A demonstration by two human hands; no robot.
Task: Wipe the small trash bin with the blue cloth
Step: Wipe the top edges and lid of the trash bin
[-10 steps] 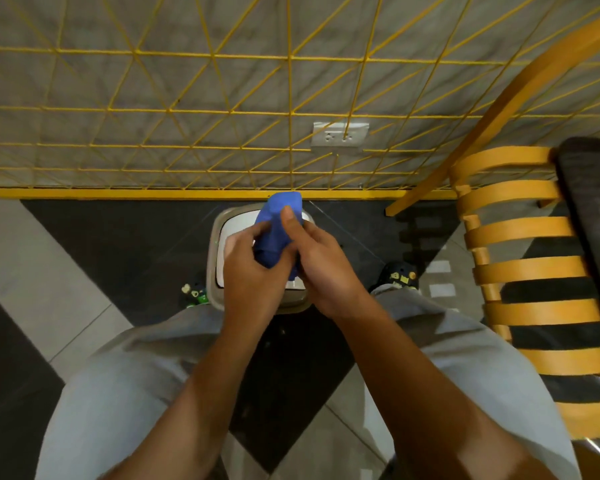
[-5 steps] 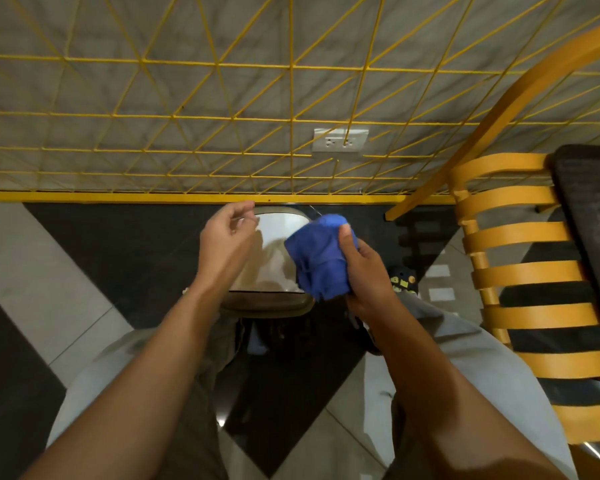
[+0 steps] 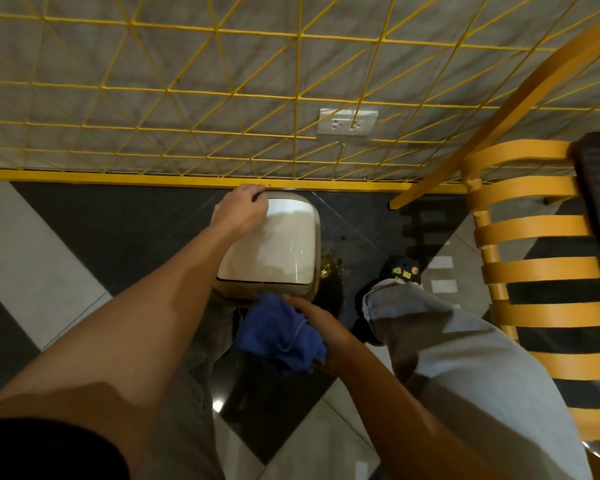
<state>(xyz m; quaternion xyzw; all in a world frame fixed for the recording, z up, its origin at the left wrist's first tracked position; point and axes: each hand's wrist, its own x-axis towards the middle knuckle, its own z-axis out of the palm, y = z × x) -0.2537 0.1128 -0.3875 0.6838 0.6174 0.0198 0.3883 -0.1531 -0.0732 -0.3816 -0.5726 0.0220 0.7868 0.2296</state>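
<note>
The small trash bin (image 3: 278,251), beige with a white lid, stands on the dark floor close to the yellow wall rail. My left hand (image 3: 241,211) grips the bin's far left corner at the top. My right hand (image 3: 317,329) holds the bunched blue cloth (image 3: 281,336) against the bin's near side, just below its front edge. The bin's body under the lid is mostly hidden by the cloth and my arms.
A yellow slatted wooden chair (image 3: 537,271) stands at the right, its leg reaching toward the wall. A yellow wire grid (image 3: 222,98) and a wall socket (image 3: 347,122) are behind the bin. My shoe (image 3: 400,270) and trouser leg are right of the bin.
My left hand moved from above the lid onto the bin's far left corner. My right hand brought the blue cloth down from beside the lid to the bin's near side.
</note>
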